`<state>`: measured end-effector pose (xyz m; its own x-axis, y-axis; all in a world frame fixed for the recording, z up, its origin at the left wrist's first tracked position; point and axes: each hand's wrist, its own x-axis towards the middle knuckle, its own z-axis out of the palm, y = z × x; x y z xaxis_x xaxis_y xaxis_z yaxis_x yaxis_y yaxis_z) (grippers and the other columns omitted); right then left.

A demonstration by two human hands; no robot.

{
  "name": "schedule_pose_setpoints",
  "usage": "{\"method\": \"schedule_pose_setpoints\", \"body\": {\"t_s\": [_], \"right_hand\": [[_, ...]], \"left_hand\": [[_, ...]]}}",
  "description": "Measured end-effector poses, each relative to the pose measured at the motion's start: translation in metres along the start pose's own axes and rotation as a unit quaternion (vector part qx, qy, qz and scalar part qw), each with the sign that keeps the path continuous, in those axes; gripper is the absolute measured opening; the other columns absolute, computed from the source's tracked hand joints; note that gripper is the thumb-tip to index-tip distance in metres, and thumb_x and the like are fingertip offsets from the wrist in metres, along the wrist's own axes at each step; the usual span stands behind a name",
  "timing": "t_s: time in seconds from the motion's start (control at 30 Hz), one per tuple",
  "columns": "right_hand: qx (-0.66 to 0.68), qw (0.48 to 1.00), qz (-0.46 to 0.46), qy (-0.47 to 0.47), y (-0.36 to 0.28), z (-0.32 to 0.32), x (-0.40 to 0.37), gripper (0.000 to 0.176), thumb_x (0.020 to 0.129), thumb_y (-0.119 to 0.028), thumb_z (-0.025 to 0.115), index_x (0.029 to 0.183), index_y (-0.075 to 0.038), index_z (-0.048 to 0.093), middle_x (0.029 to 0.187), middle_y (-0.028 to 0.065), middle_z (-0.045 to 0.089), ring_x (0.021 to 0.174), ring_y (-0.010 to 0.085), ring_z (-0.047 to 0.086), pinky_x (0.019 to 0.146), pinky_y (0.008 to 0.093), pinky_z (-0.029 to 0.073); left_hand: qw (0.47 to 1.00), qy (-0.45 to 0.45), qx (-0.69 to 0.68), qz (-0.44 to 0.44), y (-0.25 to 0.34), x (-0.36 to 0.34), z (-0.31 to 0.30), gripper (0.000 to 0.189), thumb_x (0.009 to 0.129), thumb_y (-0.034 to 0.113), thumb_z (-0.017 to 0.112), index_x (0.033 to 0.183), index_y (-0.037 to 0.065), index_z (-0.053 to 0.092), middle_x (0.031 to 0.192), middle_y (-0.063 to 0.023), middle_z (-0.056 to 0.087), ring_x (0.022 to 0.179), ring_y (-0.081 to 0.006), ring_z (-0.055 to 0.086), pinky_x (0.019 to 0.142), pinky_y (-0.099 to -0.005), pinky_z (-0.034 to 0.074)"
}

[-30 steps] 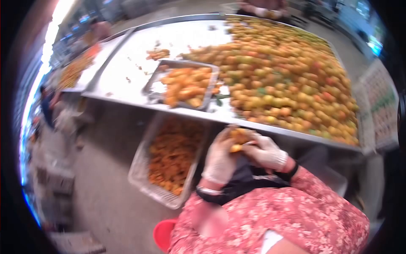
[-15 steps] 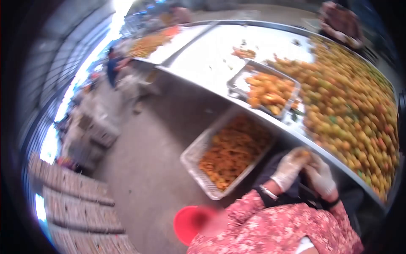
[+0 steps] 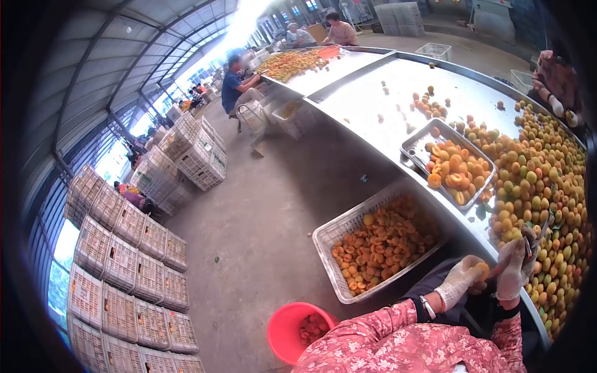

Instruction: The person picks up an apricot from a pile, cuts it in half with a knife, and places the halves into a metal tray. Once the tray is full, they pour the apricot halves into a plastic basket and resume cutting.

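My left hand (image 3: 461,281), in a whitish work glove, is closed around an apricot (image 3: 482,270) just off the near edge of the metal table. My right hand (image 3: 512,268), also gloved, is raised beside it at the table edge. It grips a small knife (image 3: 545,226), whose thin blade points up and away over the fruit. Whole apricots (image 3: 528,180) cover the right side of the table. Ahead of my hands, a metal tray (image 3: 429,132) of halved apricots rests on the table's edge.
On the floor to the left stand a plastic crate (image 3: 328,256) of apricot halves and a red bucket (image 3: 280,336) with reddish pieces inside. Stacked crates (image 3: 118,308) line the left side. Across the table a person (image 3: 555,84) works; another person (image 3: 235,90) sits farther back.
The view has turned and sharpened. My hands, close together before, have moved apart slightly; my right hand is now raised at the fruit's edge with the knife showing.
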<state>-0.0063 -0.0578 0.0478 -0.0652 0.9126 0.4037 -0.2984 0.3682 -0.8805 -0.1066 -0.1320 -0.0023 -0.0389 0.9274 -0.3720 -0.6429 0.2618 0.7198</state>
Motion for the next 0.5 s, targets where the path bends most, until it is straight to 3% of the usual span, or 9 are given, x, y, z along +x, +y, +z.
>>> {"method": "schedule_pose_setpoints", "body": {"t_s": [0.13, 0.5], "right_hand": [[0.012, 1.0, 0.001, 0.006, -0.002, 0.012, -0.005, 0.032, 0.102, -0.019, 0.048, 0.129, -0.002, 0.047, 0.061, -0.0027, 0.045, 0.047, 0.0059, 0.038, 0.046, 0.0213, 0.031], [0.019, 0.999, -0.029, 0.021, 0.007, 0.005, 0.003, 0.036, 0.103, -0.019, 0.046, 0.133, 0.0, 0.044, 0.06, -0.0027, 0.044, 0.05, 0.0054, 0.038, 0.05, 0.0216, 0.03]], "left_hand": [[0.998, -0.016, 0.005, 0.064, -0.011, 0.013, -0.004, 0.024, 0.096, 0.023, 0.06, 0.113, 0.008, 0.051, 0.094, -0.0036, 0.061, 0.077, -0.0107, 0.062, 0.068, -0.0253, 0.054], [0.994, -0.046, -0.084, 0.044, -0.023, 0.02, -0.002, 0.031, 0.098, 0.022, 0.059, 0.125, 0.009, 0.051, 0.1, -0.0021, 0.06, 0.077, -0.0087, 0.06, 0.067, -0.0228, 0.053]]}}
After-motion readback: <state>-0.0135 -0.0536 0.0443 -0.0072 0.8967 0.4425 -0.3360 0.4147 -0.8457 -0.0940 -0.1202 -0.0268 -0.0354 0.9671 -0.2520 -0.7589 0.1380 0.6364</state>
